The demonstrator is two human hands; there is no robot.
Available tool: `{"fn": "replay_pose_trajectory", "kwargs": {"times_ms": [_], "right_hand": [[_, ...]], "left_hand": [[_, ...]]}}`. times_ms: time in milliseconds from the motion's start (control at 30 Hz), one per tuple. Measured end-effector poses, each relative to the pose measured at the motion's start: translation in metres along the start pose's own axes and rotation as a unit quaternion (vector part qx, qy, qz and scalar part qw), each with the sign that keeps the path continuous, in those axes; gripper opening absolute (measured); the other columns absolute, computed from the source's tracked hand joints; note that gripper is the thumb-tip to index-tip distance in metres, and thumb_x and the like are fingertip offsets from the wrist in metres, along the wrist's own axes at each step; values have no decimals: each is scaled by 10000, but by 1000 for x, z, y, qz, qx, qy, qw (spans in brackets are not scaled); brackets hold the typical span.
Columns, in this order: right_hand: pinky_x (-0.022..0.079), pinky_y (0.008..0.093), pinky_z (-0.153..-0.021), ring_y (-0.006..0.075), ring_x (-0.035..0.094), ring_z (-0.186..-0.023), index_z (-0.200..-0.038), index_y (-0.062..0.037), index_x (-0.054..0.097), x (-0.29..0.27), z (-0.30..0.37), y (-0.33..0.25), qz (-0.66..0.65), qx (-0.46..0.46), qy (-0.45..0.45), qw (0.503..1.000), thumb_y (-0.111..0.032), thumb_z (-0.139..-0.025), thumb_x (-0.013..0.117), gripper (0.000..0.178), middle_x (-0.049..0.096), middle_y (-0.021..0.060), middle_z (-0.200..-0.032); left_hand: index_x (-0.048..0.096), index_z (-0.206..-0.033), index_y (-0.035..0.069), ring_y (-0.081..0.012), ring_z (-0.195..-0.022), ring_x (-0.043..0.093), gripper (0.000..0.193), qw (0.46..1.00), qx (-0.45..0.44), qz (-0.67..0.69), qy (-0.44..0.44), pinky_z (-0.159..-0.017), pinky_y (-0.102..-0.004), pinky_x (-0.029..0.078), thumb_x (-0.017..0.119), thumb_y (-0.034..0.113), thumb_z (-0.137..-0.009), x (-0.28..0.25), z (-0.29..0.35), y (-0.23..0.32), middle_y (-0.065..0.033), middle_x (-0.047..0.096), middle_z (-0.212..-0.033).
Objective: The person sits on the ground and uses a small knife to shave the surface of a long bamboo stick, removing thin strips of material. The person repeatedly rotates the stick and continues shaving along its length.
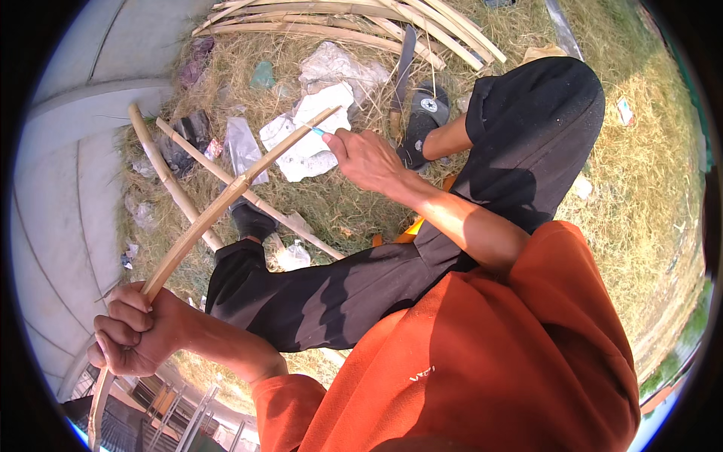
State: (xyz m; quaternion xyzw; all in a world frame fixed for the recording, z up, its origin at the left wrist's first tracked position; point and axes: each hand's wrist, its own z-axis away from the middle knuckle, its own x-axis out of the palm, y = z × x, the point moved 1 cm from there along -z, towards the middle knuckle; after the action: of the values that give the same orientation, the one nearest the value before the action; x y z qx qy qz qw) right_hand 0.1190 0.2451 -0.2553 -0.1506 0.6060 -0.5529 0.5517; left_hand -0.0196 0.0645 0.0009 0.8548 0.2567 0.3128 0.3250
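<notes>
A long split bamboo strip (203, 218) runs diagonally from the lower left toward the middle. My left hand (139, 331) is wrapped tightly round its near part, and its tail end passes below the fist. At the far end my right hand (369, 162) is closed on a small light-blue tool (318, 131). Its tip meets or almost meets the strip; I cannot make out what kind of tool it is. Beneath the held strip cross a thin bamboo strip (294, 225) and a thicker bamboo pole (158, 162).
Several bamboo strips (324, 29) lie piled at the far side. A machete (405, 64) rests beside my sandalled foot (429, 113). White slabs (312, 143) and a clear plastic bag (245, 147) lie on dry grass. A grey wall (68, 166) stands along the left.
</notes>
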Motion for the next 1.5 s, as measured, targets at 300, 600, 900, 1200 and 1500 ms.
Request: {"fn": "replay_pose_trajectory", "kwargs": {"times_ms": [300,600,900,1200,1500], "right_hand": [[470,500,-519,420,580,-515,-846,-10,617,12,-7,-9,38,-45,23,998,-355,-978,386,436,559,219,-532],[501,518,-615,444,625,-637,-893,-3,623,34,-17,39,105,16,63,992,-395,-975,358,480,608,254,-633],[485,475,-810,364,628,-954,-1051,-24,625,25,-55,100,208,120,21,971,-456,-985,264,567,647,232,-1000],[396,498,-671,436,547,-698,-849,45,556,2,4,-34,-108,33,-21,993,-423,-992,318,545,568,254,-701],[408,526,-634,460,545,-636,-789,30,542,10,13,-46,-81,2,-22,996,-349,-993,365,465,551,265,-625]], "left_hand": [[209,-577,169,-86,-411,159,380,984,24,-97,147,-408,-262,162,473,74,-833,-25,-12,-1,49,189,-521],[226,-590,173,-91,-418,178,356,990,26,-122,59,-410,-247,185,469,76,-832,-8,-5,-1,39,184,-532],[241,-681,176,-73,-386,167,299,992,62,-88,61,-357,-250,155,429,53,-878,-12,-1,-5,34,181,-512],[269,-646,181,-80,-406,174,308,994,39,-81,59,-392,-253,200,437,38,-861,-11,3,1,39,186,-534],[282,-634,177,-81,-391,170,311,993,46,-80,72,-388,-249,180,403,47,-889,-5,3,2,37,211,-527]]}}
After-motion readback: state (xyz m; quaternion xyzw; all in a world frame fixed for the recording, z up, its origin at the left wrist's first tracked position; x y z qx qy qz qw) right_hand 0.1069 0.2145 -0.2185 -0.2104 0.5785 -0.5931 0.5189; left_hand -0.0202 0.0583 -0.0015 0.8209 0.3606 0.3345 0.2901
